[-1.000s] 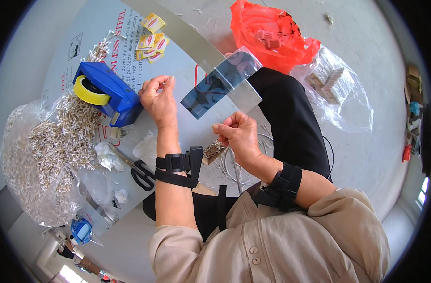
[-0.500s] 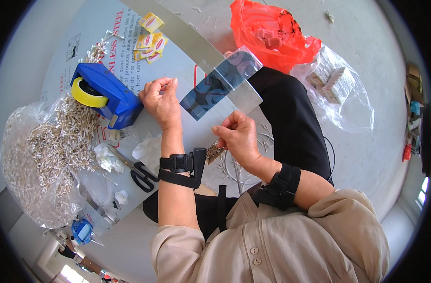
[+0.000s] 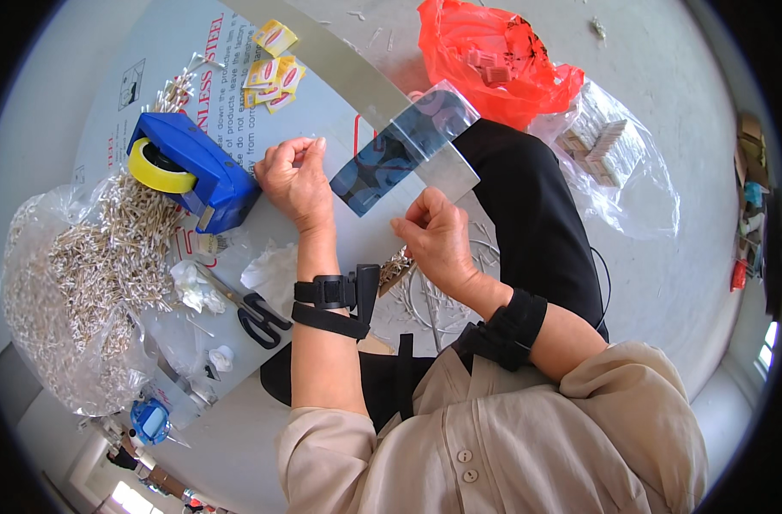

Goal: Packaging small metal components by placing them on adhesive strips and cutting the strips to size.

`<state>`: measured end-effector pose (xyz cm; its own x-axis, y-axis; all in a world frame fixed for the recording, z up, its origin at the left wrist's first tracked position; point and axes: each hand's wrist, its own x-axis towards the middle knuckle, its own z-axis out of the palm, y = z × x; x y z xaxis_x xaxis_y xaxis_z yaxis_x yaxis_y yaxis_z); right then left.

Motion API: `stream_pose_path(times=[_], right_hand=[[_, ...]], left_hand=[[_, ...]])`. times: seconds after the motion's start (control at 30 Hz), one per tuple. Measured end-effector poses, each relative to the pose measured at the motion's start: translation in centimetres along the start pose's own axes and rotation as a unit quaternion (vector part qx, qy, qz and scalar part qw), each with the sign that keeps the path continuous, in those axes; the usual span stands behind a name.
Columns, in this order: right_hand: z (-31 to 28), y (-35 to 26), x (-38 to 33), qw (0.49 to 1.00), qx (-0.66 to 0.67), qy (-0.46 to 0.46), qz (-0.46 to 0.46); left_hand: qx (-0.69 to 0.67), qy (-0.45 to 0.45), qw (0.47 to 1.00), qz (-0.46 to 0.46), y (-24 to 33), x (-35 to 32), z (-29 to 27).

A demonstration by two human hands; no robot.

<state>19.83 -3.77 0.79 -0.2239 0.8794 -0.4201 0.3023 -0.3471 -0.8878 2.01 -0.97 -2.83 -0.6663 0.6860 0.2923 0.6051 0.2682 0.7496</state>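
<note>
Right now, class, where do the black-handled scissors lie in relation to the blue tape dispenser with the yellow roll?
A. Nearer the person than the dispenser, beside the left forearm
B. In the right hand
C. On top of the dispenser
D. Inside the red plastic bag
A: the scissors lie flat on the board below the tape dispenser in the picture, close to the strapped left wrist, untouched by either hand.

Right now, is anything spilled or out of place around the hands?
Yes. Small silvery metal pieces spill out of their clear bag onto the board beside the blue tape dispenser. Crumpled white scraps lie by the scissors.
</note>
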Motion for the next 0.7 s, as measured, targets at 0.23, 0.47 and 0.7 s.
stream_pose_path(times=[0.23, 0.47, 0.7], right_hand=[[0.23, 0.57, 0.05, 0.999, -0.033, 0.011, -0.019], [0.33, 0.35, 0.22, 0.997, -0.061, 0.022, -0.041], [0.52, 0.17, 0.44, 0.995, -0.088, 0.039, -0.028]], left_hand=[[-0.016, -0.003, 1.000, 0.002, -0.13, -0.10, -0.07], [-0.007, 0.001, 1.000, 0.004, -0.34, -0.12, 0.10], [-0.026, 0.006, 1.000, -0.004, -0.58, -0.15, 0.44]])
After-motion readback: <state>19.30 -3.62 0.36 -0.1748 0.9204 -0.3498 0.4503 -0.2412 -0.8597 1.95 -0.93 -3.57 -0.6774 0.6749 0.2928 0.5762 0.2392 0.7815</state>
